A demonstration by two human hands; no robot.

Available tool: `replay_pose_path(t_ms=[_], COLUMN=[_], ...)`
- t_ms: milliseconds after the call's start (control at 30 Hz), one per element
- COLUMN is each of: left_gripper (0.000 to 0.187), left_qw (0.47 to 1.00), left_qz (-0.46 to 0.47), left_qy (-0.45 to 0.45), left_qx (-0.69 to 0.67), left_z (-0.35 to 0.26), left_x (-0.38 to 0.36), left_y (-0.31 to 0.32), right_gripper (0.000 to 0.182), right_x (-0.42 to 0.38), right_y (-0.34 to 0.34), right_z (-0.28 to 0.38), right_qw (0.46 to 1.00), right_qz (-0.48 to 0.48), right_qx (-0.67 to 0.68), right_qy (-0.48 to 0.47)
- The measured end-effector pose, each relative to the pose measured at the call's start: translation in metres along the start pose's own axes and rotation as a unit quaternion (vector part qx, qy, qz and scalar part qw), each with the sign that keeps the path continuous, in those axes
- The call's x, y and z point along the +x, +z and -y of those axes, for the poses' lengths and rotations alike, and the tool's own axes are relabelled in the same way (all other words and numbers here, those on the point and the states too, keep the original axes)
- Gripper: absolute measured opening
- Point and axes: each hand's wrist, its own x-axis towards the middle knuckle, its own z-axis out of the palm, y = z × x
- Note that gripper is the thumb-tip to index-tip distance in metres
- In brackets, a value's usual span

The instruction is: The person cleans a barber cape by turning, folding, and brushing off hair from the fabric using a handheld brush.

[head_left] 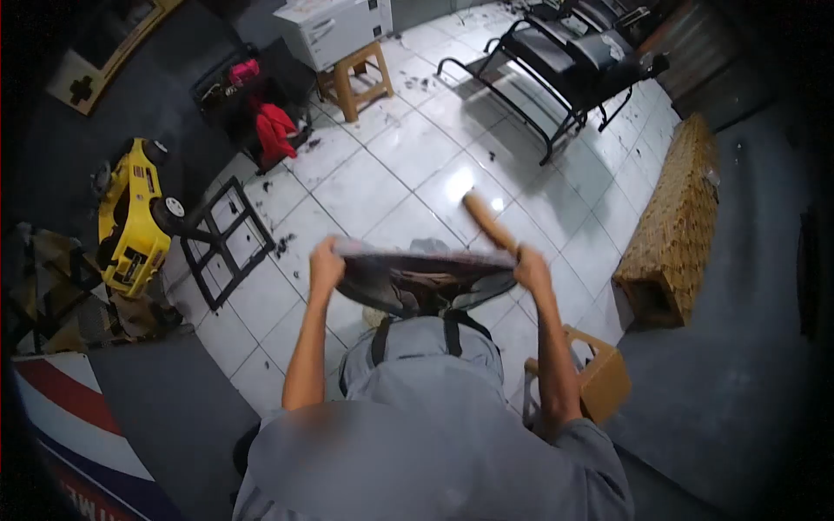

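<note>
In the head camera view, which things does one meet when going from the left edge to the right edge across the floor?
Yellow toy car → black metal frame → red cloth → wooden stool → left hand → dark cloth → right hand → black chair frame → woven bench.

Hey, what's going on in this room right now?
A person in a grey shirt holds a dark cloth stretched out in front of them, the left hand gripping one end and the right hand the other. A wooden handle sticks up by the right hand. The white tiled floor has hair clippings scattered on it, with a yellow toy car at the left.
</note>
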Motion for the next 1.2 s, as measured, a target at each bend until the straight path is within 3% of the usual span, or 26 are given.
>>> replay_pose_path(t_ms=[67,100,133,200,267,300,333,400,467,500,533,600,700,733,800,833,867,900,933,967,1000,1067,1100,1133,1167,1200], left_gripper=[0.041,0.046,0.054,0.051,0.056,0.06,0.063,0.037,0.031,0.031,0.032,0.036,0.034,0.029,0.026,0.029,0.034,0.041,0.046,0.045,0.044,0.036,0.028,0.026,0.029,0.041], left_qw=[0.997,0.982,0.938,0.879,0.878,0.843,0.825,0.84,0.945,0.955,0.815,0.844,0.911,0.938,0.957,0.966,0.966,0.942,0.922,0.92,0.844,0.738,0.721,0.813,0.925,0.958], left_qz=[-0.068,-0.066,-0.109,-0.19,-0.318,-0.392,-0.397,-0.308,-0.07,0.199,0.466,0.454,0.285,0.174,0.055,0.049,0.179,0.303,0.323,0.284,0.282,0.179,0.127,0.128,0.22,0.169], left_qy=[-0.032,0.032,0.118,0.226,0.296,0.368,0.399,0.442,0.297,0.034,0.016,-0.019,0.053,-0.02,-0.097,-0.097,-0.121,-0.14,-0.181,-0.111,-0.168,-0.163,-0.136,-0.108,-0.022,0.145], left_qx=[-0.008,-0.172,-0.308,-0.374,-0.202,-0.026,0.055,0.065,0.115,0.219,0.344,0.287,0.294,0.3,0.267,0.233,0.141,0.042,-0.113,-0.245,-0.424,-0.63,-0.668,-0.558,-0.309,-0.18], left_z=[-0.033,-0.047,-0.081,-0.132,-0.166,-0.164,-0.151,-0.099,-0.025,0.018,0.027,0.053,0.069,0.051,0.013,0.003,-0.004,-0.01,-0.024,-0.003,-0.043,-0.046,-0.045,-0.059,-0.064,-0.035], left_x=[0.017,0.025,0.02,0.006,-0.023,-0.029,-0.032,-0.03,-0.039,-0.049,-0.052,-0.066,-0.065,-0.066,-0.057,-0.046,-0.029,-0.017,-0.017,-0.012,-0.025,-0.029,-0.034,-0.041,-0.045,-0.039], left_y=[-0.022,-0.041,-0.06,-0.093,-0.106,-0.103,-0.09,-0.045,-0.009,0.002,-0.007,-0.01,-0.03,-0.034,-0.052,-0.063,-0.071,-0.079,-0.076,-0.052,-0.055,-0.014,0.012,0.019,0.014,0.05], right_gripper=[0.016,0.016,0.035,0.036,0.039,0.038,0.039,0.04,0.045,0.04,0.039,0.043,0.045,0.041,0.038,0.037,0.037,0.037,0.038,0.038,0.039,0.044,0.046,0.048,0.054,0.056], right_x=[0.01,0.019,0.013,0.01,-0.011,-0.018,-0.021,-0.031,-0.042,-0.045,-0.057,-0.078,-0.077,-0.071,-0.066,-0.063,-0.061,-0.06,-0.06,-0.06,-0.061,-0.063,-0.066,-0.067,-0.062,-0.071], right_y=[-0.058,-0.079,-0.109,-0.136,-0.154,-0.144,-0.13,-0.083,-0.016,0.004,0.029,0.002,-0.016,-0.032,-0.072,-0.082,-0.087,-0.084,-0.09,-0.1,-0.106,-0.104,-0.109,-0.112,-0.107,-0.111], right_z=[0.045,0.054,0.083,0.103,0.14,0.141,0.138,0.114,0.066,0.044,0.012,0.022,0.024,0.037,0.083,0.093,0.099,0.102,0.111,0.122,0.128,0.122,0.123,0.124,0.112,0.124], right_qw=[0.979,0.945,0.922,0.851,0.808,0.749,0.758,0.904,0.995,0.981,0.968,0.914,0.891,0.885,0.865,0.863,0.86,0.849,0.843,0.837,0.83,0.822,0.819,0.817,0.795,0.75], right_qz=[-0.18,-0.29,-0.35,-0.442,-0.467,-0.37,-0.342,-0.315,-0.014,0.18,0.215,0.389,0.346,0.344,0.316,0.306,0.294,0.255,0.248,0.239,0.23,0.197,0.183,0.169,0.181,0.12], right_qx=[0.095,0.117,0.15,0.241,0.285,0.516,0.518,0.176,0.023,0.049,0.06,0.112,0.293,0.31,0.384,0.401,0.418,0.461,0.476,0.49,0.505,0.533,0.542,0.55,0.577,0.651], right_qy=[-0.021,-0.093,-0.073,-0.149,-0.219,-0.192,-0.198,-0.227,-0.101,-0.045,-0.113,-0.014,0.025,0.049,0.063,0.031,-0.001,-0.026,-0.036,-0.044,-0.052,-0.043,-0.043,-0.043,-0.058,-0.012])
